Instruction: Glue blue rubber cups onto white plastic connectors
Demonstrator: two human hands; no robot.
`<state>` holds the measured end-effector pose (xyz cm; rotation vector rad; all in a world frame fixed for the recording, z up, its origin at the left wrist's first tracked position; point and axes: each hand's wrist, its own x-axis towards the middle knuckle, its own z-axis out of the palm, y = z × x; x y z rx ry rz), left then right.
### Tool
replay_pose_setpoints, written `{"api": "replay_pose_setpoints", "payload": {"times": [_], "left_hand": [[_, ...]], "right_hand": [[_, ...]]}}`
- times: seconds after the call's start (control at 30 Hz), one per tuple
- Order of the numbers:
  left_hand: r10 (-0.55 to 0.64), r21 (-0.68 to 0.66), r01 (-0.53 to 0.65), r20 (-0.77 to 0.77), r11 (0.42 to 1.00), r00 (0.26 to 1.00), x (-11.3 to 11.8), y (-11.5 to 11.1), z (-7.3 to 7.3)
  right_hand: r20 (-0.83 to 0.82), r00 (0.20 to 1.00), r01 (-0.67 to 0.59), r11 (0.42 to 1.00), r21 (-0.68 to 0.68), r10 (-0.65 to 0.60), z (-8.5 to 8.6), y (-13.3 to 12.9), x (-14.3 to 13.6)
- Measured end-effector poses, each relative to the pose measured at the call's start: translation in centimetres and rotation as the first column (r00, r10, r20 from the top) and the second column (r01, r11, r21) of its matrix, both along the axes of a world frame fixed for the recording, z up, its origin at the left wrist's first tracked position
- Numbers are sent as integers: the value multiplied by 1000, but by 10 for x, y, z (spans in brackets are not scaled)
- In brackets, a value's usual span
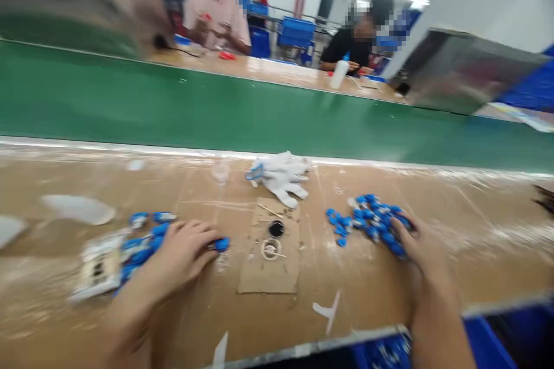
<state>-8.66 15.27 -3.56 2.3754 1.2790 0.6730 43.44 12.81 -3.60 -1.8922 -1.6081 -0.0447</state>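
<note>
Your left hand [190, 248] pinches a blue piece [221, 244] at its fingertips, beside the left pile [142, 255]. Your right hand [420, 242] curves around the right pile's [373, 218] right edge; whether it grips anything, I cannot tell. Between your hands, cardboard [268, 281] bears a dark cup [276, 229] and a pale cup [271, 250], near a glove [283, 174].

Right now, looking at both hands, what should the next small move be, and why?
Probably the right hand should draw one piece from the right-hand pile of blue pieces: its thumb is at that pile's edge, while the left hand has a separate blue piece at its fingertips.
</note>
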Motion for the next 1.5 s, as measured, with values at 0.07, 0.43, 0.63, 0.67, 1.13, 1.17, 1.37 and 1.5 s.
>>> {"api": "replay_pose_setpoints", "payload": {"times": [0.07,0.43,0.63,0.67,1.13,1.17,1.37,1.5], "left_hand": [[-1,6,1,-16,1000,1000,-6,11,-13],[437,-396,-216,647,893,625,35,-4,11],[583,-601,16,782,799,221,53,-5,12],[588,-605,44,787,795,186,54,-6,14],[483,-494,-59,807,867,341,65,-9,15],[464,-467,-91,800,879,380,65,-10,14],[335,-230,-248,743,941,580,63,-11,5],[245,-108,-240,707,965,663,61,-11,2]], "right_hand": [[11,971,235,968,88,-237,11,-25,28],[83,673,-727,678,-107,735,79,-3,-156],[-24,463,-864,445,-233,886,39,8,-198],[-30,446,-879,431,-203,895,34,8,-199],[-142,517,-848,528,49,844,16,2,-227],[-149,522,-844,533,52,840,16,3,-227],[-170,543,-828,558,56,822,24,3,-227],[-183,560,-815,577,56,808,25,5,-225]]}}
